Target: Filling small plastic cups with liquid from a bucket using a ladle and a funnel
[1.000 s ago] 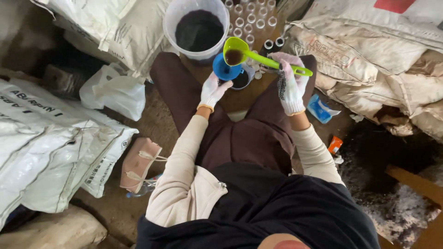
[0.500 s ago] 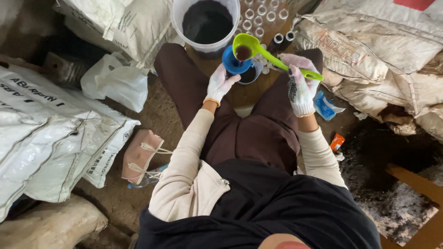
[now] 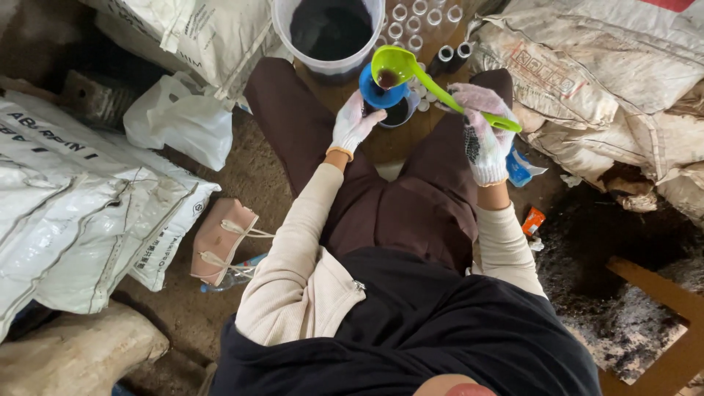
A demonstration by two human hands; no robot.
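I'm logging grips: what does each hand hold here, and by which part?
The right hand holds the green ladle by the far end of its handle. The left hand steadies the blue funnel at its rim.

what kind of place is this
Probably a rough storeroom or shed used for hand-filling small bottles. Big white woven sacks are piled on a dirt floor, a bucket of dark liquid stands ahead, and rows of small open bottles wait beside it.
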